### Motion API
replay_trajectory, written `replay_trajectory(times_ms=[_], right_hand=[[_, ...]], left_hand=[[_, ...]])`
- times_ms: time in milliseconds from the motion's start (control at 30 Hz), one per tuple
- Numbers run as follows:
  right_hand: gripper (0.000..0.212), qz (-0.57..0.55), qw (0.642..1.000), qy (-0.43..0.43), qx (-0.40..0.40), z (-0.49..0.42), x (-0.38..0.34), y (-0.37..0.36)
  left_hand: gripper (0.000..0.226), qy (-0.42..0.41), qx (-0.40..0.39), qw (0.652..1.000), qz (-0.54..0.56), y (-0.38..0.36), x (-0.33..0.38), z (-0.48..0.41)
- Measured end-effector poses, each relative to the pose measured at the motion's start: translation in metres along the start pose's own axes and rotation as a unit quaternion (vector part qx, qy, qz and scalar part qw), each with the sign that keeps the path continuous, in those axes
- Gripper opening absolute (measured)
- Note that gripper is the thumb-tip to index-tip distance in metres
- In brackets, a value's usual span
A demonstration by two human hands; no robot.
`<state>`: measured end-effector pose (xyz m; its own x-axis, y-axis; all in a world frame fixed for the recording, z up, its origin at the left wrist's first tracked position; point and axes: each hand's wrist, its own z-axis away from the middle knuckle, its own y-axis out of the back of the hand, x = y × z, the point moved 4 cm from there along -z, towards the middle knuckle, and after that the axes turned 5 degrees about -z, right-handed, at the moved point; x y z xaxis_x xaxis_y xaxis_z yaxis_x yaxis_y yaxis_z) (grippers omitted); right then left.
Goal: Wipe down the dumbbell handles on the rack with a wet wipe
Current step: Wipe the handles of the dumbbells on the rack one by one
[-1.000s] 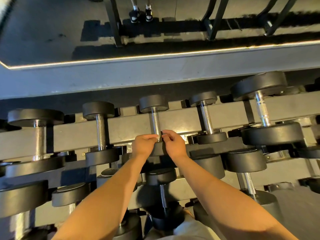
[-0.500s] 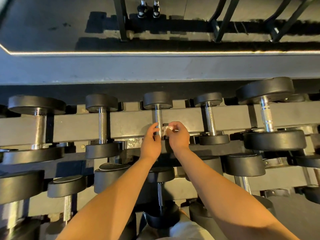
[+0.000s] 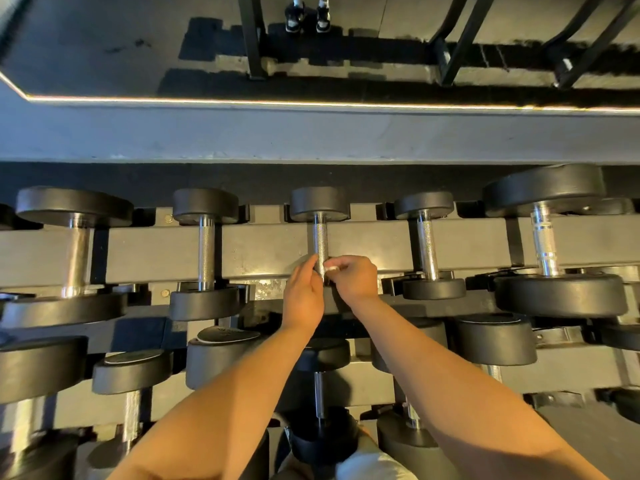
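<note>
A black dumbbell with a knurled chrome handle (image 3: 320, 235) lies in the middle of the rack's top row (image 3: 270, 251). My right hand (image 3: 353, 278) pinches a small white wet wipe (image 3: 330, 269) against the lower end of that handle. My left hand (image 3: 304, 296) is at the handle's left side, its fingers reaching up and touching the metal. The near head of this dumbbell is hidden behind both hands.
Other dumbbells lie on the top row: two to the left (image 3: 206, 251) (image 3: 74, 251), two to the right (image 3: 427, 247) (image 3: 547, 244). Lower rows hold larger dumbbells (image 3: 495, 341). A mirror (image 3: 311, 46) with a lit edge stands behind the rack.
Both hands stay at the lower end of the middle handle. The left hand uncurled, its fingers reaching up the handle. The wipe, hidden a second ago, shows at the right fingertips.
</note>
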<state>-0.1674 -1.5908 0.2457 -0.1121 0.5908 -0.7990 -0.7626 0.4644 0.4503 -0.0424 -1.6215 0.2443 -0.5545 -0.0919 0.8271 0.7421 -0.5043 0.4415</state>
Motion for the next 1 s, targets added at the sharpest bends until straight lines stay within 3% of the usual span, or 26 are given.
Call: replay_trajectory(times_ms=[167,500,700,1000], right_hand=[[0.020,-0.064,0.997,0.033,0.022,-0.011,-0.018,0.002],[0.013,-0.048,0.998,-0.043,0.000,0.018,0.000,0.001],[0.011,-0.113,0.992,0.002,0.047,0.063,-0.023,0.028],[0.017,-0.232,0.968,-0.079,0.055,0.150,0.032,0.012]], left_hand=[[0.044,-0.008,-0.006,1.000,-0.005,0.000,-0.004,-0.002],[0.040,-0.014,0.003,1.000,-0.005,-0.002,-0.005,0.001],[0.033,-0.090,-0.049,0.994,-0.023,0.009,0.007,0.034],[0.028,-0.078,-0.079,0.993,0.035,0.008,-0.018,0.105]])
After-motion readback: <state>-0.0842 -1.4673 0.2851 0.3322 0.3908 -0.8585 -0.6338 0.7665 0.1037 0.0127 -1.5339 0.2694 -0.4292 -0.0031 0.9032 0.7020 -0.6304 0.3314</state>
